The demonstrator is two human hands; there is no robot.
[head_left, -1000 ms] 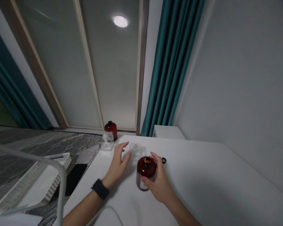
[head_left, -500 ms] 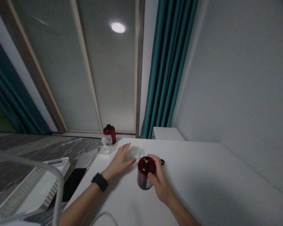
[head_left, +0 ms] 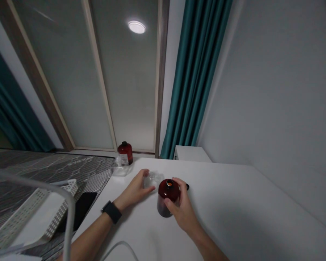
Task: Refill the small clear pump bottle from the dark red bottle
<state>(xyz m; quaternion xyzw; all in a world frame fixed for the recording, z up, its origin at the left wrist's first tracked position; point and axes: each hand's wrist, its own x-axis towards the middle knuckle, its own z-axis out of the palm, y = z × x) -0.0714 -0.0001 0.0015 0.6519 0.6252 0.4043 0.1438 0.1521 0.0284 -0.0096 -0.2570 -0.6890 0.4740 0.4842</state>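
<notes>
My right hand (head_left: 182,207) is wrapped around the right side of a dark red bottle (head_left: 164,203), which stands upright on the white table with its mouth uncovered. Partly hidden behind that hand lies a small black cap (head_left: 187,186). My left hand (head_left: 137,188), with a black watch on the wrist, is at a crumpled-looking clear plastic piece (head_left: 154,177). Its thumb and fingers are apart and curve around the near left side of the plastic; whether they touch it I cannot tell.
A second red bottle (head_left: 125,154) with a black top stands at the table's far left corner, beside a clear plastic tray (head_left: 120,171). A white perforated basket (head_left: 50,226) and a black flat object (head_left: 84,208) lie left of the table. A white tube (head_left: 70,221) crosses the left foreground.
My left hand's fingers have curled inward near the clear plastic. My right hand has turned the bottle slightly, so its pale label is now mostly covered. The view has shifted a little.
</notes>
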